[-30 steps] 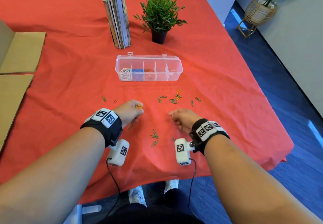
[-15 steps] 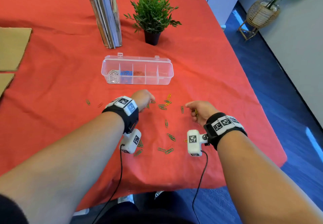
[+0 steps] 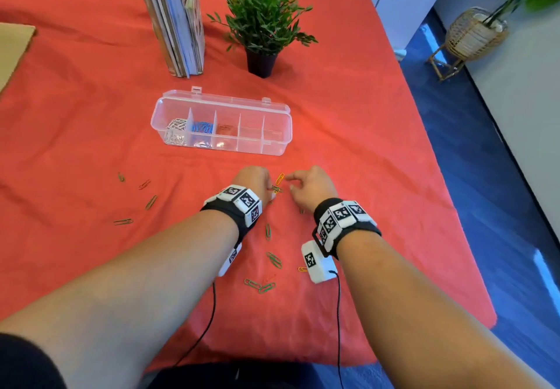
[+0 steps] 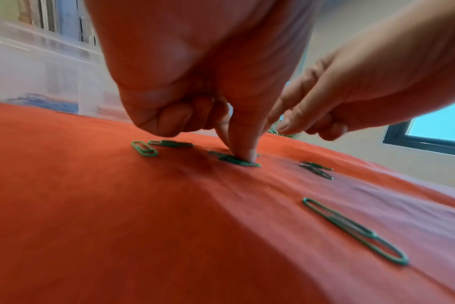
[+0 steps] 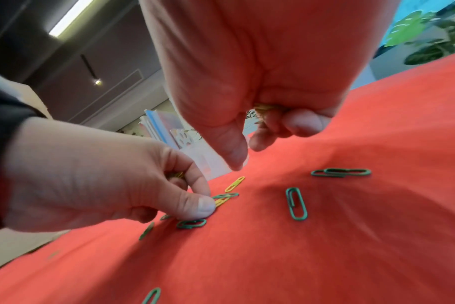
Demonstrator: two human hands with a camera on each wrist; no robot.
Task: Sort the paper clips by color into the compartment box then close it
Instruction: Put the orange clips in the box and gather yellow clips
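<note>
The clear compartment box [image 3: 274, 143] lies open on the red cloth; its left cells hold silver, blue and reddish clips, and its right cells look empty. Green clips [image 3: 274, 259] and a yellow clip [image 3: 280, 178] are scattered in front of it. My left hand [image 5: 208, 203] keeps yellow clips [image 5: 177, 175] in its curled fingers, while thumb and forefinger pinch down on a small heap of green and yellow clips [image 5: 222, 200]. Close beside it, my right hand [image 5: 247, 156] hovers above the cloth with yellow clips [image 5: 265, 108] bunched in its curled fingers.
Upright books [image 3: 174, 18] and a small potted plant [image 3: 262, 24] stand behind the box. More clips [image 3: 122, 222] lie left of my left arm. Cardboard [image 3: 13, 46] lies at the far left. The table's right edge [image 3: 448, 194] drops to blue floor.
Both hands moved forward and together toward the clips in front of the box. The left hand came down onto the small heap; the right hand closed in beside it.
</note>
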